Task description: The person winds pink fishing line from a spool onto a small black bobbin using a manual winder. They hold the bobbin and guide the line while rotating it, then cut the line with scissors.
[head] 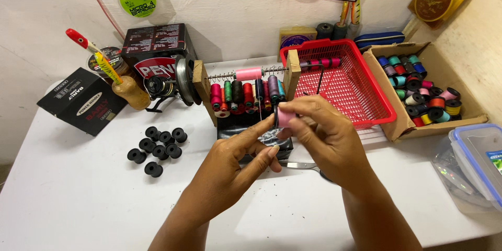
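My right hand [327,138] holds a small spool of pink thread [285,116] by its black ends, above the white table [78,198]. My left hand [238,159] is beside it, thumb and forefinger pinched on a fine thread near the spool. Just behind the hands stands a wooden winding rack [246,91] with a pink spool on its sprung rod and several coloured thread cones under it. Scissors [300,165] lie on the table beneath my hands, partly hidden.
Several empty black bobbins [157,144] lie at the left. A red plastic basket [361,81] and a cardboard box of wound coloured bobbins [423,89] stand at the right. A fishing reel [162,86], dark boxes [83,102] and a clear lidded container [478,162] edge the table.
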